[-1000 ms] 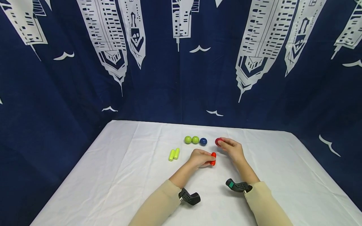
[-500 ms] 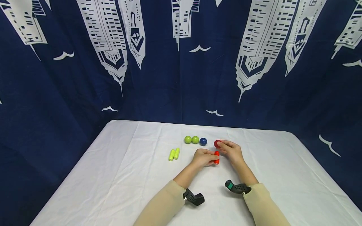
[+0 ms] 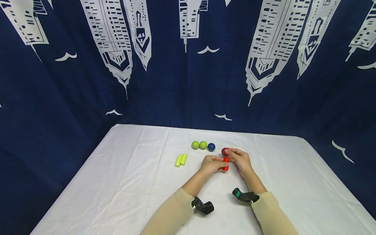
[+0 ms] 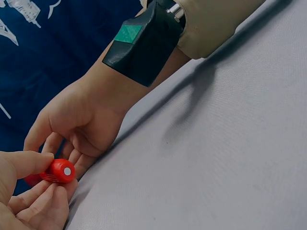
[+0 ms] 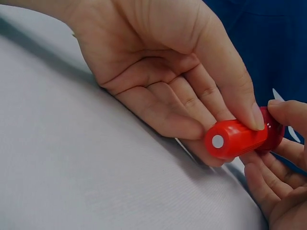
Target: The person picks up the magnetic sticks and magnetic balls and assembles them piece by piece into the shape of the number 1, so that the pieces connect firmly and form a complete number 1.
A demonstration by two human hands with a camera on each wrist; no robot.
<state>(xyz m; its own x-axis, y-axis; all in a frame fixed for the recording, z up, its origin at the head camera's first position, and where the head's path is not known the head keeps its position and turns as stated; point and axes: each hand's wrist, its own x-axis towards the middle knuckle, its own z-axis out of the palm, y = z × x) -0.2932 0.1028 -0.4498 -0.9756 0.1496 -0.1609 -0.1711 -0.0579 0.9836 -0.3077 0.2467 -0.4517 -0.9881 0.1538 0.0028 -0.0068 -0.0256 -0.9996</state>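
Note:
My left hand pinches a small red cylinder between thumb and fingers. A white dot marks the near end of this red cylinder in the left wrist view. My right hand holds a dark red ball by the fingertips, just beyond the cylinder. In the right wrist view the cylinder's far end meets the dark red ball; whether the two are joined, I cannot tell. Fingers hide part of both pieces.
Two yellow-green cylinders lie side by side left of my hands. Behind them two green balls and a dark blue ball form a row. A white cloth covers the table; a navy patterned curtain hangs behind.
My left hand has shifted right with the red cylinder. The right hand has drawn the dark red ball slightly left and nearer, so that ball and cylinder now come together.

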